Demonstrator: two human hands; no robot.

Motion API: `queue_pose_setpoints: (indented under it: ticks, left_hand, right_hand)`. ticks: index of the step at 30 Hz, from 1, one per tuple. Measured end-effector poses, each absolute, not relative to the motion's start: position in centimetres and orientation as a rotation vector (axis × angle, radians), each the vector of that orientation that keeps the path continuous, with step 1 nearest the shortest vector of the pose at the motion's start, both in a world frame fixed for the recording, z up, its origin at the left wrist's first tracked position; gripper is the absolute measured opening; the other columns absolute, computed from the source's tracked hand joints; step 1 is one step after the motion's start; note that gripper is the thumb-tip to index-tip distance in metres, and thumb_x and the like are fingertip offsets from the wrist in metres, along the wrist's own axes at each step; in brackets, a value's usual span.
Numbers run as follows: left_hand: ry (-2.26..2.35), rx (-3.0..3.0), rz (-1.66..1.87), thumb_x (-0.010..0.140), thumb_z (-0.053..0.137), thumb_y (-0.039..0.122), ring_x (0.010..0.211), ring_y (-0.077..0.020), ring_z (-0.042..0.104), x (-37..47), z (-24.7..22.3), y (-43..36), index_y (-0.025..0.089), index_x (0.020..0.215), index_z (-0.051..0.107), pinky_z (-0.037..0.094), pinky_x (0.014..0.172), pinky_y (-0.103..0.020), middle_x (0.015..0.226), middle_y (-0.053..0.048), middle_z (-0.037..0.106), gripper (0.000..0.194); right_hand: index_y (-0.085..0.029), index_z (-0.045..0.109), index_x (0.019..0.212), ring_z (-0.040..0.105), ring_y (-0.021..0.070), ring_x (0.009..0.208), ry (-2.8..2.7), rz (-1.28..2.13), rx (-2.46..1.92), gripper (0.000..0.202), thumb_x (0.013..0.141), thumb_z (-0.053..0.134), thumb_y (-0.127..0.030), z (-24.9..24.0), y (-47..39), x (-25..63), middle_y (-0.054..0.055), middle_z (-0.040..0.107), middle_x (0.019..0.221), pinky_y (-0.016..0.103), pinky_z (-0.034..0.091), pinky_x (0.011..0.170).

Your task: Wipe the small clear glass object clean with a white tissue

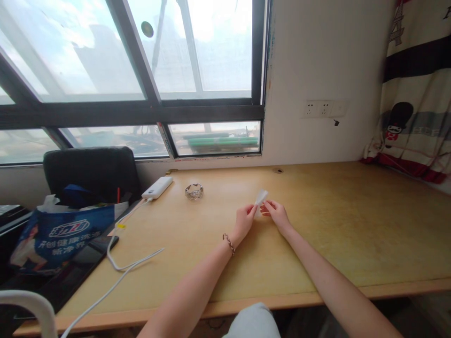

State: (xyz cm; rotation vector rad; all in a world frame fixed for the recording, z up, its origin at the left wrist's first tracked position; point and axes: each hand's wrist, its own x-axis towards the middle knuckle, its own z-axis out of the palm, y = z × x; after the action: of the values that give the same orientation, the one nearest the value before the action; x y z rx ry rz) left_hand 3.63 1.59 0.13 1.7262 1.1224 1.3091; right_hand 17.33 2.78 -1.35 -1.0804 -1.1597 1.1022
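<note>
A small piece of white paper or tissue [261, 196] is held up between both hands over the wooden table [169, 277]. My left hand [244, 219], with a braided bracelet on its wrist, pinches the paper's left side. On the right side, my right hand [276, 215] pinches it between thumb and forefinger, the other fingers curled loosely below. The fingertips of the two hands are close together, and part of the paper is hidden behind them.
Left of the hands are a silvery ring-shaped object [194, 191] and a white power bank [158, 188] with a white cable [121, 268]. Beyond the left edge are a blue bag [66, 239] and a black chair [92, 171]. A wall and window border the back.
</note>
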Motion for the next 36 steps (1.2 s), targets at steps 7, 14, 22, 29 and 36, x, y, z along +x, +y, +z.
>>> queue_pose_setpoints:
  ticks: [7, 14, 22, 29, 36]
  left_hand:
    - [0.870, 1.710, 1.291, 0.077, 0.048, 0.036, 0.088, -0.0194, 0.057, 4.3, 1.2, 0.3, 0.019, 0.086, 0.066, 0.040, 0.082, -0.029, 0.094, -0.007, 0.064, 0.026]
    - [0.983, 1.599, 1.314, 0.074, 0.051, 0.039, 0.072, -0.0170, 0.057, 4.0, 0.4, 1.2, 0.013, 0.080, 0.064, 0.043, 0.065, -0.025, 0.078, -0.006, 0.065, 0.029]
    - [0.998, 1.417, 1.347, 0.074, 0.049, 0.040, 0.063, -0.0140, 0.053, 3.3, -0.4, 2.3, 0.010, 0.077, 0.062, 0.041, 0.058, -0.024, 0.070, -0.005, 0.062, 0.033]
    - [0.958, 1.396, 1.358, 0.065, 0.062, 0.034, 0.067, -0.0146, 0.057, 3.6, -0.7, 2.2, 0.012, 0.072, 0.060, 0.045, 0.065, -0.026, 0.072, -0.004, 0.062, 0.023]
    - [0.972, 1.383, 1.382, 0.063, 0.063, 0.032, 0.065, -0.0133, 0.055, 3.6, -0.5, 2.2, 0.013, 0.068, 0.057, 0.044, 0.064, -0.025, 0.066, -0.002, 0.060, 0.021]
  right_hand:
    - [-0.014, 0.061, 0.081, 0.062, 0.0181, 0.070, -1.184, 1.010, -1.107, 0.033, 0.064, 0.060, -0.043, -0.9, 2.3, 17.3, 0.007, 0.065, 0.080, 0.028, 0.052, 0.060]
    - [-0.014, 0.064, 0.081, 0.062, 0.0193, 0.070, -1.326, 0.910, -1.142, 0.028, 0.063, 0.063, -0.036, -1.0, 2.2, 17.1, 0.007, 0.067, 0.078, 0.030, 0.050, 0.065]
    - [-0.015, 0.063, 0.075, 0.059, 0.0163, 0.062, -1.081, 1.046, -1.058, 0.025, 0.063, 0.061, -0.036, -1.5, 2.7, 17.5, 0.004, 0.065, 0.072, 0.026, 0.048, 0.057]
    - [-0.017, 0.059, 0.088, 0.060, 0.0157, 0.071, -1.190, 1.241, -0.923, 0.032, 0.063, 0.064, -0.036, -0.6, 1.6, 16.7, 0.003, 0.063, 0.088, 0.025, 0.047, 0.060]
    - [-0.014, 0.061, 0.079, 0.059, 0.0167, 0.068, -1.222, 1.103, -0.992, 0.025, 0.063, 0.063, -0.034, -1.3, 2.1, 16.9, 0.005, 0.065, 0.079, 0.025, 0.046, 0.060]
